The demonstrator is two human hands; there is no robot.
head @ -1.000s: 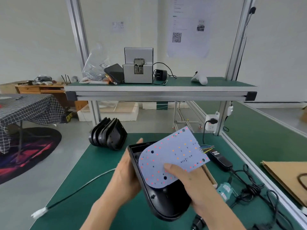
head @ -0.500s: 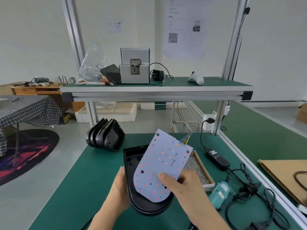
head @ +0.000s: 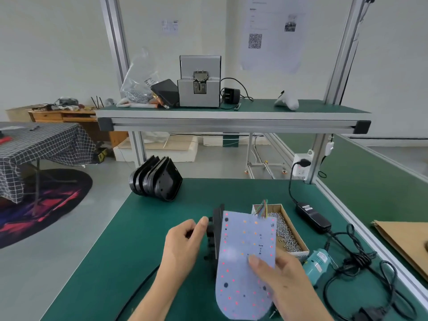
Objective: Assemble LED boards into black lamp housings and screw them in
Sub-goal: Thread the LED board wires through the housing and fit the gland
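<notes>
A white LED board [head: 243, 258] with red and orange dots and coloured wires at its far end sits in front of me, its rounded end towards me. My right hand [head: 282, 279] pinches it, thumb on its face. Behind the board a black lamp housing [head: 214, 235] stands tipped on its edge, mostly hidden by the board. My left hand [head: 183, 246] grips the housing's left side, fingers curled round it.
A stack of black housings [head: 156, 180] leans at the back left of the green bench [head: 129, 228]. A cardboard box of screws [head: 283, 228] and a teal electric screwdriver [head: 318, 262] lie right of the board, beside a black power adapter [head: 312, 215] and tangled cables.
The housing has been tilted from lying flat to standing on its edge. The board has swung upright, with its wired end pointing away, and moved closer to me.
</notes>
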